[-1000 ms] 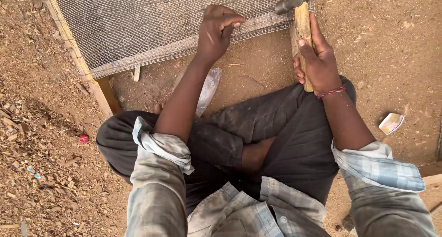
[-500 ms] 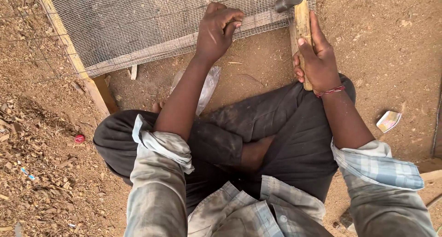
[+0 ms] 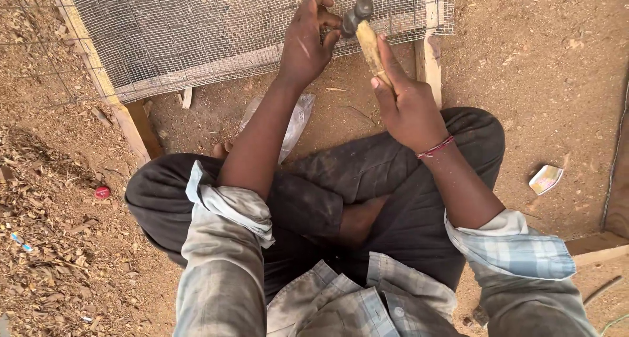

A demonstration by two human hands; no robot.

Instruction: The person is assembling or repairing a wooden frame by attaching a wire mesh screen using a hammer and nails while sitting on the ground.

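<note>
I sit cross-legged on dirt in front of a wooden frame [image 3: 209, 68] covered with wire mesh [image 3: 196, 22]. My left hand [image 3: 308, 39] rests on the frame's near rail, fingertips pinched together on the mesh edge; whatever they pinch is too small to see. My right hand [image 3: 409, 104] grips the wooden handle of a hammer [image 3: 363, 26]. The hammer's dark metal head sits right beside my left fingertips, over the rail.
A clear plastic bag [image 3: 295, 124] lies on the dirt beside my left forearm. A small red cap [image 3: 102, 192] lies at left among wood chips. A crumpled wrapper [image 3: 546, 178] lies at right. A wooden board [image 3: 599, 245] sits at lower right.
The hammer has swung left and down from beside the frame's upright to my left fingertips. My left hand stays on the rail. The view has shifted slightly.
</note>
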